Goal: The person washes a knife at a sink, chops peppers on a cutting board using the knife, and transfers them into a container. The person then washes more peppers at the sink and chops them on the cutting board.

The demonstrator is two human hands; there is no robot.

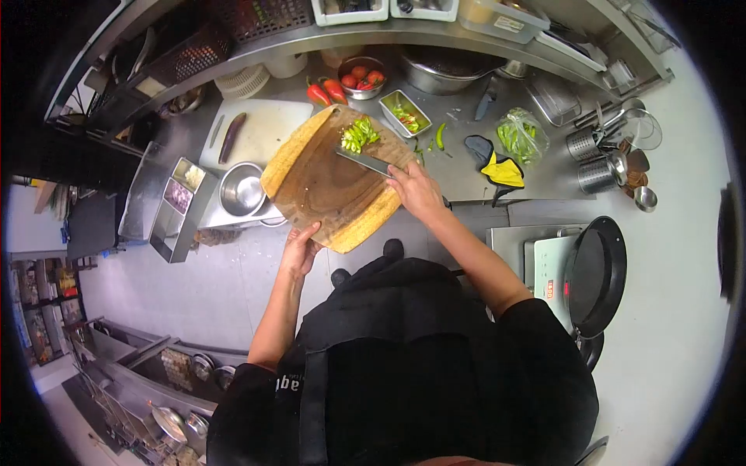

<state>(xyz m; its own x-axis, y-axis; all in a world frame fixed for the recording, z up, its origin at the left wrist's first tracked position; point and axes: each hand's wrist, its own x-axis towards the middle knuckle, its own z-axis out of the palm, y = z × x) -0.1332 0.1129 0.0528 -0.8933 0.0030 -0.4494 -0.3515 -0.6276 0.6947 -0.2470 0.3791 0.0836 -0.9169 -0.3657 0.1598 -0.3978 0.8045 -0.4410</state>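
Observation:
My left hand (301,247) grips the near edge of a wooden cutting board (322,182), thumb on top. The board is lifted off the counter at its near side and looks tilted. In my right hand (414,189) is a knife (364,161), its blade lying across the board against a heap of chopped green chili (360,135). Just beyond the board's right side stands a small metal tray (406,113) holding more cut green pieces and some red bits. A whole green chili (440,137) lies beside that tray.
A white cutting board (272,120) with an eggplant (232,138) lies left, near a steel bowl (242,189) and a divided tray (183,210). Tomatoes (361,76) sit behind. Right are a yellow-black cloth (501,172), bagged greens (522,137) and a frying pan (597,276).

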